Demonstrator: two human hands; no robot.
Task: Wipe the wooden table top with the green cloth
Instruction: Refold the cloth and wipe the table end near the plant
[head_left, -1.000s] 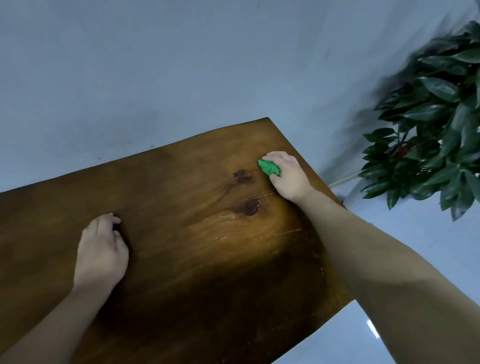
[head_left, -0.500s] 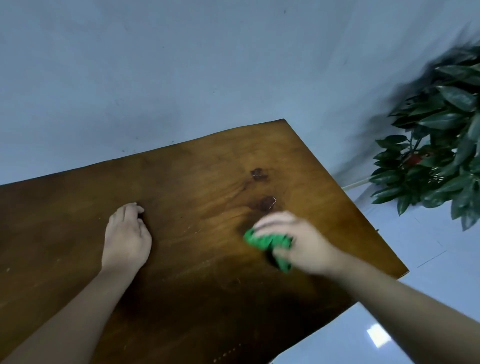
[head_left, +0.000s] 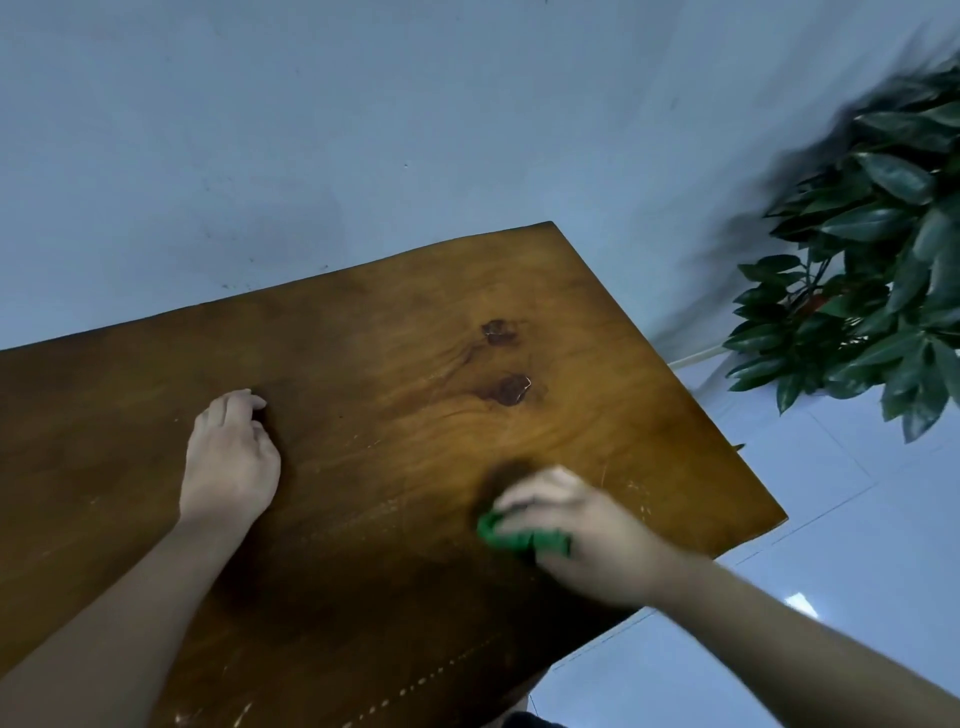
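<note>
- Head view, 1 camera.
- Wooden table top (head_left: 415, 322): bare brown slab with 2 dark knots and faint scratches; far edge runs along a pale wall.
- Green cloth (head_left: 511, 538): bunched, pressed on the table near its right edge.
- Right hand (head_left: 576, 535): fingers curled over the cloth, gripping it; blurred.
- Left hand (head_left: 228, 462): empty, fingers loosely bent, resting on the wood, well apart from the cloth.
- Plant (head_left: 872, 270): beside the table, on the floor.
- Progress: wiping under way; no telling which areas are done; left portion probably remains.
</note>
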